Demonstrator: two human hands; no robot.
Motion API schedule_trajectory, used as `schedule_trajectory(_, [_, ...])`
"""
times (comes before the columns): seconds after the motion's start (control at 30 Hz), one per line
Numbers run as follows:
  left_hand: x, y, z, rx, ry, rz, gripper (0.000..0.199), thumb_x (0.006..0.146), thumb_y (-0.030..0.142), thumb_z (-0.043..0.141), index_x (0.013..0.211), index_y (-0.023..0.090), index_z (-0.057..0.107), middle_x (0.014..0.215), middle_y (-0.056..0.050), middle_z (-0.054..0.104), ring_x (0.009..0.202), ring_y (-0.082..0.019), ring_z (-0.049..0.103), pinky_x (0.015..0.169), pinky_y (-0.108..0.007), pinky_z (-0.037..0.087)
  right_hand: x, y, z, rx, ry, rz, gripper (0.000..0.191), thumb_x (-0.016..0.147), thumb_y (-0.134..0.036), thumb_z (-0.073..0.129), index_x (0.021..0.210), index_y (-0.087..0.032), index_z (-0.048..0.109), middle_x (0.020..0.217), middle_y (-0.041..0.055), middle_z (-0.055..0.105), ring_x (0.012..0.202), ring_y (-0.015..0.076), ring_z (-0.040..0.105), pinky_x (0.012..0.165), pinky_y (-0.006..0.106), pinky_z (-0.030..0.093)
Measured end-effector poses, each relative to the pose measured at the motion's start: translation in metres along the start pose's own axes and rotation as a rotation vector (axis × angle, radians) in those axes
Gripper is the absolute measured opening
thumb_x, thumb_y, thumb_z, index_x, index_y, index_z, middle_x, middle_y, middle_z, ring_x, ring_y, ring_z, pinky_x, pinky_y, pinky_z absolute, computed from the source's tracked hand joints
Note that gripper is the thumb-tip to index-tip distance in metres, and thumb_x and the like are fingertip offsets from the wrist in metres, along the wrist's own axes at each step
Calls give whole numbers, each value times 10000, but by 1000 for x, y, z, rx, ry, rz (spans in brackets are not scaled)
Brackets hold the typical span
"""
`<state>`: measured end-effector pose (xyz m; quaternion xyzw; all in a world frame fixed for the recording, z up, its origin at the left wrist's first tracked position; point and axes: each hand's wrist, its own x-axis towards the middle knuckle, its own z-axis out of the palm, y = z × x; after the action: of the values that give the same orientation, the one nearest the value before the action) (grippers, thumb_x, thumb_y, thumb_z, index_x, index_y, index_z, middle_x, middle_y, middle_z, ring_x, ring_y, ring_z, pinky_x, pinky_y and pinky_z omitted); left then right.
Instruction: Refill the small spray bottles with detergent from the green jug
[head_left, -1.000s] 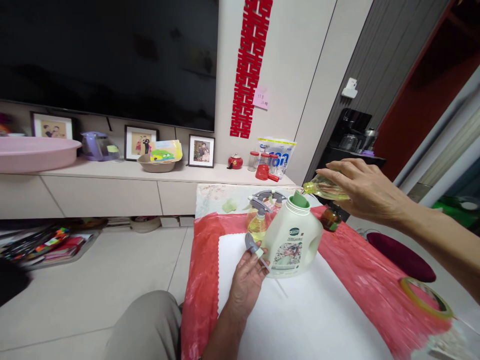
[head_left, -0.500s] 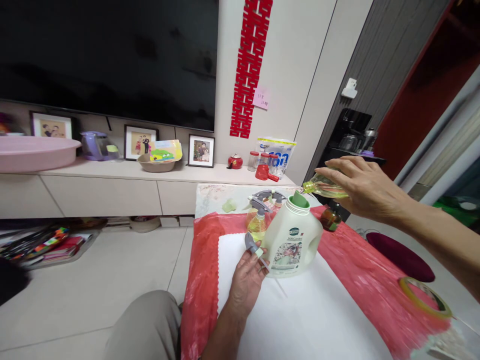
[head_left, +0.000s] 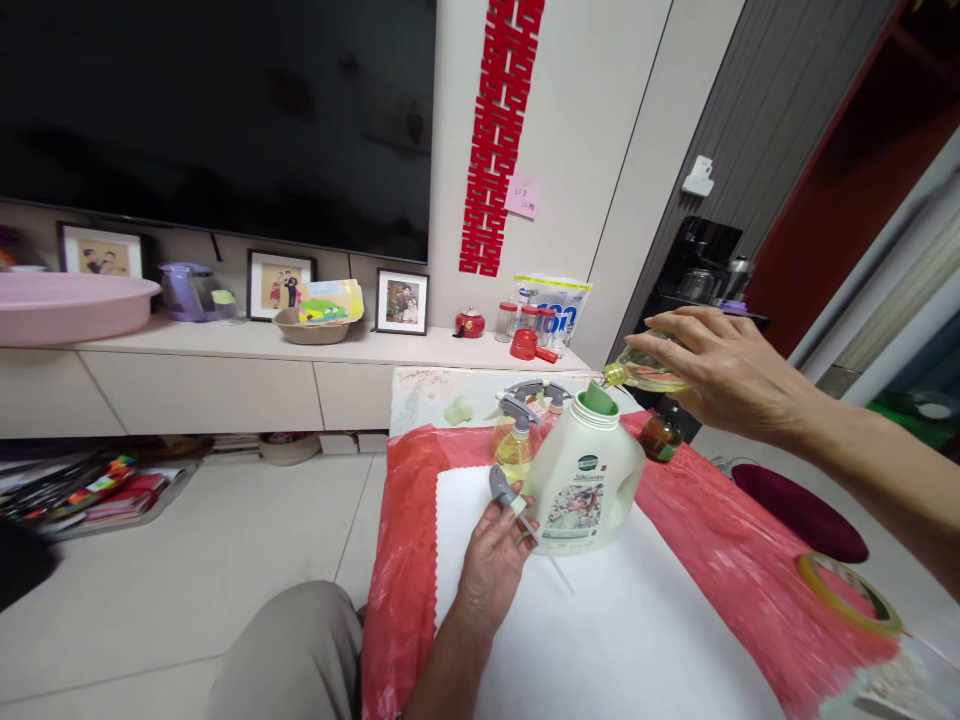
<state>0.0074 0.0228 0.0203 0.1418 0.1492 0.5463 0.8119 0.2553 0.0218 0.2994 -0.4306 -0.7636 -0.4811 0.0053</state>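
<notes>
My right hand point(head_left: 712, 365) grips a clear bottle point(head_left: 649, 370) of yellowish liquid, tipped nearly level with its neck at the green spout of a large pale detergent jug point(head_left: 585, 480). The jug stands uncapped on a white sheet point(head_left: 622, 630). Beside its lower left, my left hand point(head_left: 499, 560) holds a grey spray nozzle point(head_left: 504, 487) with its thin tube pointing down to the right. Just behind the nozzle stands a spray bottle with yellow liquid point(head_left: 514, 455), its grey head on. More grey spray heads point(head_left: 544, 390) show behind it.
Red plastic point(head_left: 409, 520) covers the table under the sheet. An amber bottle point(head_left: 660, 437) stands right of the jug, and a roll of tape point(head_left: 849, 593) lies at the right edge. Behind is a cabinet point(head_left: 375, 345) with framed photos, a red teapot point(head_left: 469, 322) and jars.
My right hand and the tipped bottle have shifted very slightly left and up. My left hand and the jug look unmoved.
</notes>
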Motion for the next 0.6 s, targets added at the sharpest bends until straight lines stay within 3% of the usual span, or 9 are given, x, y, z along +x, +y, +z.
schedule_trajectory(0.6, [0,1,2,-6,11,-5,538,629,246,910,1118,184,695,973,-48,727,745,-146,655,740,-286,500,4,-2,1,-60,62,-77,507,929,-182,514,1425,-285,488,1436,95,504,1304,290,457,896,389,368])
